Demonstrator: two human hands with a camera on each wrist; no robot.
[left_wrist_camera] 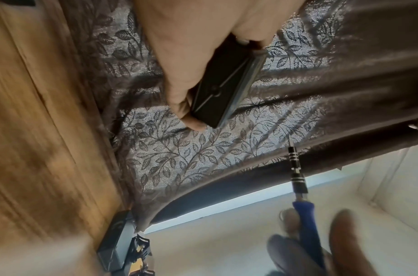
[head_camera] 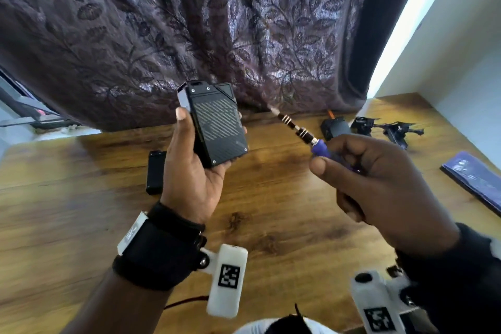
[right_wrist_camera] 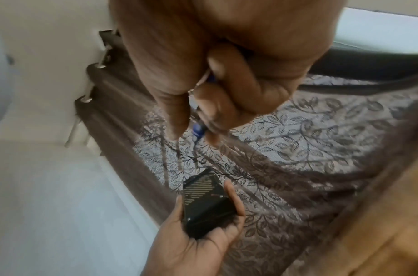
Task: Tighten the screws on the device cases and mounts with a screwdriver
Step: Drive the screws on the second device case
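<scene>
Left hand (head_camera: pixel 189 171), right hand (head_camera: pixel 379 184) — both gripping

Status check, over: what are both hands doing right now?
Left hand grips black device case, lifted. Right hand holds screwdriver, tip clear of case. Nothing between them.

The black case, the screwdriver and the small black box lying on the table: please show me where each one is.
black case (head_camera: pixel 219 127), head view, on its ribbed front face.
screwdriver (head_camera: pixel 320 150), head view, on the blue handle's front end.
small black box (head_camera: pixel 156 173), head view, on its top face.
</scene>
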